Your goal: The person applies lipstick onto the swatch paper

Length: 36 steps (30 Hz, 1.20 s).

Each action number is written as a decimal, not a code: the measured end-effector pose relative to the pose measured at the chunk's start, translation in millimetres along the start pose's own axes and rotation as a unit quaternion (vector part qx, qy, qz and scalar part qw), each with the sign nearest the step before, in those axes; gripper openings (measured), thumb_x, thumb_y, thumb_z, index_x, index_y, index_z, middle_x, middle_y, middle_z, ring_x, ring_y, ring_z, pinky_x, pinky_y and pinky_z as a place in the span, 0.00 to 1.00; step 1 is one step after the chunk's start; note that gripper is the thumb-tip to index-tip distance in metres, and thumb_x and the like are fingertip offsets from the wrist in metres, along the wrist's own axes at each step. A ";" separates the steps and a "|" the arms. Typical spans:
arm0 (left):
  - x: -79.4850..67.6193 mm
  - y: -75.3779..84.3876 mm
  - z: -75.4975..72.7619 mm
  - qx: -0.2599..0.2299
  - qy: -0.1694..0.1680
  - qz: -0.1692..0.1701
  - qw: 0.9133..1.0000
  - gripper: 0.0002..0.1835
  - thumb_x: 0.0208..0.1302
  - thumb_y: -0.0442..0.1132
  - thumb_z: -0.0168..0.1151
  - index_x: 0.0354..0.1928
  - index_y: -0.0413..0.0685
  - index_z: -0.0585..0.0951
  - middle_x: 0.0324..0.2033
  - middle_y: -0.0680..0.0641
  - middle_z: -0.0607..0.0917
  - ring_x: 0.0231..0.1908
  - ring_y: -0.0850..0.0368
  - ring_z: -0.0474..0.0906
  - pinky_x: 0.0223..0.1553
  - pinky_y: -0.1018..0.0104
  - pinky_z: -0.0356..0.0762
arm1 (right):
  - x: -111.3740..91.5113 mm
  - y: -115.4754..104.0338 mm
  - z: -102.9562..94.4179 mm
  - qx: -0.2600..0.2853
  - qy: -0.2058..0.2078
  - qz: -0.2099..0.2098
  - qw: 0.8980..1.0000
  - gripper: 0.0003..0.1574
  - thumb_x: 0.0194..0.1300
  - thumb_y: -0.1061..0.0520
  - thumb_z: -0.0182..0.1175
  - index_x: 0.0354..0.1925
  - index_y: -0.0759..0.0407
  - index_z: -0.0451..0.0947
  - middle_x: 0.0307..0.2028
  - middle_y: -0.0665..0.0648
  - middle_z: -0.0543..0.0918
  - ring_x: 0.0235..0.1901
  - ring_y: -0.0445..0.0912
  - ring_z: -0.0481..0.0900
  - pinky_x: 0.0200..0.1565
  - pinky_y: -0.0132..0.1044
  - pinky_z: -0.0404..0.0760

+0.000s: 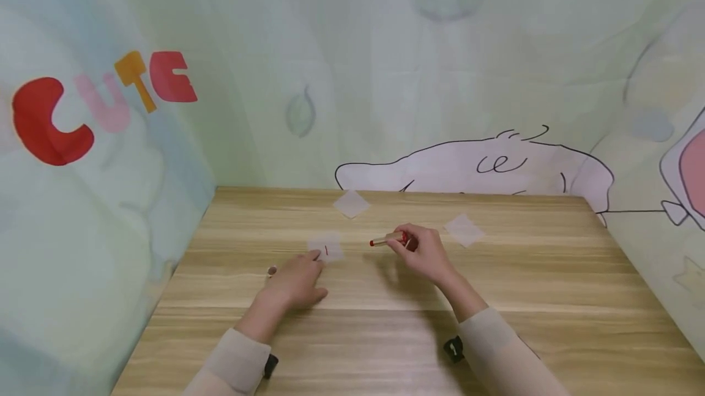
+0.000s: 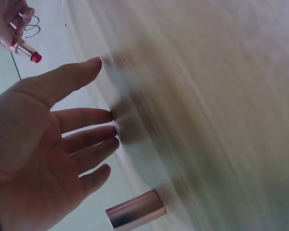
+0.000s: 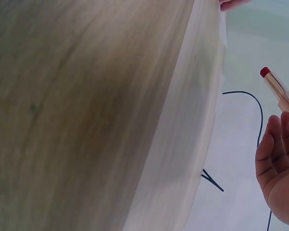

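Wooden table [image 1: 363, 341], right grip [image 1: 425, 253] pinching lipstick [image 1: 384, 240], tip [image 1: 372, 243] leftward, long axis seemingly slanting down; left grip [image 1: 296, 278] outstretched on paper [image 1: 335, 250]

wood-grain table [image 1: 352, 347], three pale squares [image 1: 352, 204], probably a cap [image 2: 137, 210]

Clock positions are taken from the centre of the head view.

- Lipstick [image 1: 381, 241], 5 o'clock: red bullet, gold tube.
- Lipstick cap [image 2: 137, 210], 6 o'clock in the left wrist view: metallic rose-gold, darker bands.
- Marked paper square [image 1: 333, 250], 7 o'clock: translucent white, single red stroke.
- Plain paper squares [image 1: 464, 230], 4 and 6 o'clock: translucent white.
- Tabletop [image 1: 352, 347], 6 o'clock: tan wood-grain, brown streaks.
- Sleeves [image 1: 234, 362], 5 and 7 o'clock: beige.
- Backdrop [image 1: 253, 22], 11 o'clock: pale green, darker leaf motifs.
- "CUTE" lettering [image 1: 173, 78], 9 to 10 o'clock: red, pink, orange, coral-red.
- Cartoon figure [image 1: 440, 166], 3 o'clock: whitish, black outlines.
- Balloon print [image 1: 696, 172], 3 o'clock: pink, white border, dark outline.
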<state>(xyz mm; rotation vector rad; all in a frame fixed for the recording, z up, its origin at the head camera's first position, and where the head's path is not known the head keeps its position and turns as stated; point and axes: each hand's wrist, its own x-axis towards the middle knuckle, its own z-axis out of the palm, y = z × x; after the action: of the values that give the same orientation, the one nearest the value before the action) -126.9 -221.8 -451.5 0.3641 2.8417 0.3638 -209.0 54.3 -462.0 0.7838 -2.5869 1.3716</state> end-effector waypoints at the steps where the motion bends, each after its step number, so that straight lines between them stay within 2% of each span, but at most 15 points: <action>1: -0.8 -0.7 -1.4 0.001 0.000 -0.002 1.000 0.29 0.60 0.44 0.71 0.56 0.30 0.80 0.67 0.31 0.72 0.65 0.31 0.70 0.67 0.42 0.66 | -0.2 0.0 0.0 0.000 0.000 0.003 1.000 0.10 0.62 0.58 0.72 0.39 0.63 0.85 0.23 0.50 0.79 0.19 0.38 0.73 0.23 0.31 0.74; 3: -2.3 -2.3 -3.4 0.003 -0.003 -0.014 1.000 0.27 0.60 0.44 0.71 0.54 0.30 0.81 0.67 0.32 0.72 0.64 0.30 0.70 0.65 0.39 0.68 | -0.4 -0.1 -0.3 0.001 0.000 0.009 1.000 0.10 0.63 0.58 0.72 0.39 0.62 0.85 0.23 0.50 0.79 0.19 0.39 0.73 0.23 0.30 0.75; 6: -3.0 -5.7 -6.1 0.015 0.001 -0.022 1.000 0.23 0.58 0.42 0.72 0.48 0.29 0.82 0.63 0.32 0.76 0.62 0.31 0.72 0.65 0.39 0.68 | -0.6 0.0 -1.0 0.002 0.002 0.012 1.000 0.10 0.63 0.57 0.72 0.40 0.62 0.85 0.23 0.49 0.79 0.20 0.39 0.74 0.24 0.30 0.74; 10: -1.7 -7.3 -9.8 0.030 0.013 -0.016 0.999 0.22 0.57 0.42 0.73 0.44 0.28 0.83 0.60 0.31 0.78 0.63 0.34 0.72 0.70 0.40 0.60 | -1.0 0.4 -4.4 0.001 0.006 0.006 1.000 0.11 0.63 0.57 0.72 0.40 0.63 0.85 0.23 0.49 0.79 0.20 0.40 0.74 0.24 0.31 0.75; 16: 6.1 -4.8 -16.9 0.020 0.035 0.006 0.999 0.33 0.64 0.45 0.70 0.62 0.27 0.75 0.65 0.30 0.72 0.69 0.36 0.64 0.73 0.39 0.53 | -3.3 2.6 -7.9 0.005 0.017 0.000 1.000 0.10 0.62 0.58 0.72 0.40 0.63 0.85 0.23 0.49 0.79 0.19 0.39 0.74 0.23 0.31 0.75; 20: 20.8 -1.1 -20.6 0.004 0.039 0.024 0.999 0.34 0.67 0.46 0.68 0.67 0.30 0.72 0.68 0.31 0.71 0.71 0.37 0.63 0.72 0.39 0.54 | -4.7 3.5 -10.8 0.009 0.026 0.006 1.000 0.10 0.63 0.58 0.71 0.41 0.63 0.85 0.23 0.50 0.81 0.19 0.41 0.74 0.22 0.31 0.74; 27: 53.4 7.0 -18.8 -0.003 0.010 0.032 0.999 0.39 0.66 0.49 0.68 0.70 0.31 0.68 0.71 0.31 0.65 0.73 0.36 0.59 0.73 0.43 0.56 | -6.5 6.2 -15.0 0.008 0.047 0.008 0.999 0.12 0.63 0.58 0.72 0.41 0.65 0.85 0.23 0.50 0.80 0.19 0.40 0.73 0.21 0.31 0.73; 36: 93.5 10.9 -9.8 0.035 -0.007 -0.042 0.998 0.46 0.65 0.60 0.67 0.73 0.35 0.64 0.73 0.32 0.61 0.73 0.36 0.56 0.71 0.41 0.58 | -7.4 10.5 -17.7 0.010 0.060 0.022 0.998 0.11 0.63 0.58 0.72 0.42 0.63 0.85 0.24 0.50 0.80 0.20 0.40 0.73 0.22 0.31 0.73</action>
<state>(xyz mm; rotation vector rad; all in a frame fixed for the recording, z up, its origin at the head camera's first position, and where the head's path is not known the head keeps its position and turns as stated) -214.9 -188.0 -459.5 0.2595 2.8514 0.2436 -210.2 76.1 -461.8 0.6319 -2.5169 1.4115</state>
